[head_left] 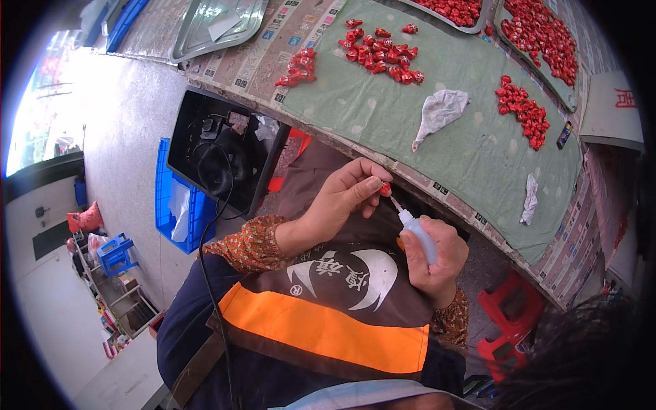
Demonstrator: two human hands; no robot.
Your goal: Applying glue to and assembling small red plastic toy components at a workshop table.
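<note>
Between the fingertips of my left hand (342, 198) is a small red piece (385, 188), pinched just off the table's near edge. My right hand (437, 256) is wrapped round a pale squeeze bottle (422, 239), whose thin nozzle tip points at the red piece and looks to be touching or very near it. Several red pieces of a like kind lie in a loose pile (379, 53) on the green cloth (362, 109) beyond my hands, with a smaller pile (298, 68) to its left and another pile (523, 113) to the right.
A crumpled white rag (443, 113) and a smaller one (529, 198) lie on the cloth. Trays of red pieces (540, 34) stand at the far right. Left of the table are a metal tray (219, 27), a black bin (188, 160) and a blue crate (162, 198). Red stools (509, 307) stand lower right.
</note>
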